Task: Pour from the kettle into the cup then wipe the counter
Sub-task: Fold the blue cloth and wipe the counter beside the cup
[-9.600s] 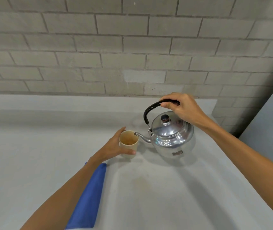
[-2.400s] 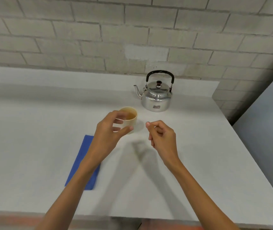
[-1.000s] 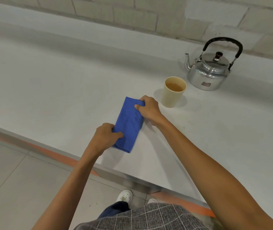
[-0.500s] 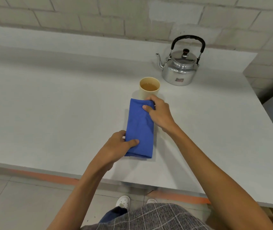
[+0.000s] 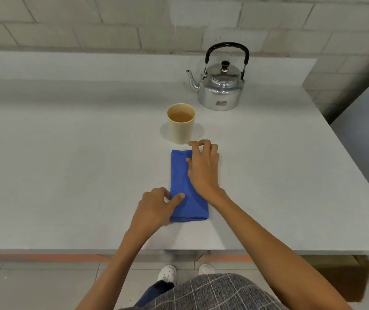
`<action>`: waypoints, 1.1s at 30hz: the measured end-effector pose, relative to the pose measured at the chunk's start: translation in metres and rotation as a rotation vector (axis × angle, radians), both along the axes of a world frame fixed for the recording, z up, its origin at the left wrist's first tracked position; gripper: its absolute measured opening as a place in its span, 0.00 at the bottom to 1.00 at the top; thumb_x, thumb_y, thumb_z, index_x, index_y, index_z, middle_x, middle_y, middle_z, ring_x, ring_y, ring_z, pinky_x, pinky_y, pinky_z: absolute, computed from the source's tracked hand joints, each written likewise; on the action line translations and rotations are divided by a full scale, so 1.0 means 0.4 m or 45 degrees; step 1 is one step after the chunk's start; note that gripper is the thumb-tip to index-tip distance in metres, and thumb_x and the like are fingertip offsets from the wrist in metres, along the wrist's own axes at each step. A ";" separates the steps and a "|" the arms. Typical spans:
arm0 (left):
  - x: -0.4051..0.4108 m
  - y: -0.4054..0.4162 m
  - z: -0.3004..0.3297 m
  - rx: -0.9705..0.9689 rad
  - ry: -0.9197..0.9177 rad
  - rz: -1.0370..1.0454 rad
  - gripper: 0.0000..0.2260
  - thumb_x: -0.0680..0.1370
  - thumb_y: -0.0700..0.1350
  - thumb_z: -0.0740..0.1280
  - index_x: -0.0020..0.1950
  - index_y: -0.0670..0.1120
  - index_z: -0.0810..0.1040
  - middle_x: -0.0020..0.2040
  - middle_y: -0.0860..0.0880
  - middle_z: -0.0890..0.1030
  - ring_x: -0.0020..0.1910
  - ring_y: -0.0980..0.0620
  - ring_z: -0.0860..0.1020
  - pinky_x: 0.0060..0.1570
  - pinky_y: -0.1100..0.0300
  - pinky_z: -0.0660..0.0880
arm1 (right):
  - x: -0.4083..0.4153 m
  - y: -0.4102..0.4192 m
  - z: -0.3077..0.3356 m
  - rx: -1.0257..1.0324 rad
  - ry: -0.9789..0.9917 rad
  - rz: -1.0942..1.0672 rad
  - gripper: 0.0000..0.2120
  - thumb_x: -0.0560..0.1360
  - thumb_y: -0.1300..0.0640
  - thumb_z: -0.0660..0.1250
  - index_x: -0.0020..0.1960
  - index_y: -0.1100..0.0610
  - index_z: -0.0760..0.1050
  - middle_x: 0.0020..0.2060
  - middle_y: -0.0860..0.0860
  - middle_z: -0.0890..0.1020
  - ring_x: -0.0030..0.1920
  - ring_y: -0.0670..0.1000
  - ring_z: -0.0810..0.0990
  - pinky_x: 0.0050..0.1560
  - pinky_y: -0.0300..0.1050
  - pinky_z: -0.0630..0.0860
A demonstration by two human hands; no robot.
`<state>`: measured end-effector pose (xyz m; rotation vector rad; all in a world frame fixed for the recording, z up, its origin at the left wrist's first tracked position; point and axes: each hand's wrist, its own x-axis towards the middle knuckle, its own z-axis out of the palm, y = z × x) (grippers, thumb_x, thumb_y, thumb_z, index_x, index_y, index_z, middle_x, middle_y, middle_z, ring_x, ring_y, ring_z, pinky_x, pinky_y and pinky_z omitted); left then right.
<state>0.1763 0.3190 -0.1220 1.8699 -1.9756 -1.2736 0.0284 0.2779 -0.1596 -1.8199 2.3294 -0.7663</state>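
The folded blue cloth (image 5: 184,186), a long soft rectangle of woven fabric, lies flat on the pale grey surface (image 5: 67,164) in the lower middle of the frame, its far short edge just below the beige cup (image 5: 181,123), which stands upright holding amber liquid. Behind the cup, toward the upper right of the frame, the round polished metal kettle with a black arched handle (image 5: 221,86) sits upright and well apart from my hands, so I judge the pouring done and the wiping not yet begun. I expect the cloth to be light and limp: it will bunch or unfold if I drag it by one corner, so I judge it best taken with a flat palm over the thick folded middle, or gripped across its width. My right hand (image 5: 203,168) lies along the cloth's right edge near its far end, palm down, fingers loosely bent rather than spread, the fingertips just past the cloth's far corner and close beside the cup's base; whether they touch the cup I cannot tell. My left hand (image 5: 154,209) is at the cloth's near left corner, thumb laid on top of the fabric and fingers curled at its edge, seemingly pinching it. Both forearms reach up from the bottom of the frame. The full cup so near is what I would mind when wiping.
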 end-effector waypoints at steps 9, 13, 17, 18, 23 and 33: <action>0.084 -0.081 -0.015 -0.733 -0.205 0.062 0.15 0.80 0.49 0.58 0.62 0.41 0.73 0.61 0.41 0.77 0.60 0.41 0.72 0.54 0.46 0.71 | 0.109 0.035 -0.055 0.248 0.154 0.132 0.25 0.83 0.51 0.45 0.76 0.60 0.50 0.77 0.57 0.52 0.77 0.54 0.48 0.76 0.51 0.43; 0.079 -0.124 -0.056 -0.785 -0.193 -0.068 0.17 0.81 0.43 0.57 0.68 0.40 0.70 0.72 0.40 0.67 0.70 0.40 0.64 0.65 0.43 0.66 | 0.158 0.052 -0.057 0.243 0.220 0.357 0.25 0.82 0.50 0.44 0.77 0.58 0.47 0.78 0.55 0.50 0.77 0.52 0.44 0.77 0.51 0.40; 0.064 -0.135 -0.085 -0.773 -0.161 -0.178 0.19 0.81 0.42 0.56 0.71 0.40 0.65 0.75 0.40 0.61 0.73 0.40 0.60 0.71 0.44 0.61 | 0.163 0.105 -0.057 0.226 0.213 0.472 0.25 0.82 0.51 0.45 0.77 0.57 0.48 0.78 0.53 0.50 0.77 0.49 0.44 0.76 0.48 0.37; 0.060 -0.134 -0.091 -0.776 -0.150 -0.210 0.19 0.81 0.42 0.55 0.72 0.40 0.64 0.75 0.40 0.61 0.74 0.41 0.59 0.72 0.43 0.59 | 0.150 0.122 -0.058 0.223 0.206 0.471 0.25 0.82 0.51 0.45 0.77 0.56 0.48 0.78 0.52 0.50 0.77 0.49 0.44 0.76 0.48 0.37; 0.043 -0.126 -0.112 -0.717 -0.101 -0.240 0.21 0.82 0.47 0.51 0.76 0.45 0.56 0.78 0.46 0.56 0.77 0.48 0.53 0.75 0.50 0.47 | 0.020 0.186 -0.067 0.251 0.215 0.329 0.25 0.82 0.50 0.44 0.77 0.55 0.47 0.78 0.51 0.49 0.77 0.48 0.44 0.76 0.48 0.38; 0.041 -0.122 -0.142 -0.735 -0.220 -0.330 0.23 0.82 0.50 0.51 0.76 0.45 0.55 0.78 0.46 0.55 0.77 0.49 0.51 0.75 0.49 0.44 | -0.066 0.055 -0.059 0.318 0.201 0.175 0.25 0.82 0.50 0.45 0.77 0.55 0.48 0.78 0.52 0.50 0.77 0.50 0.45 0.76 0.50 0.40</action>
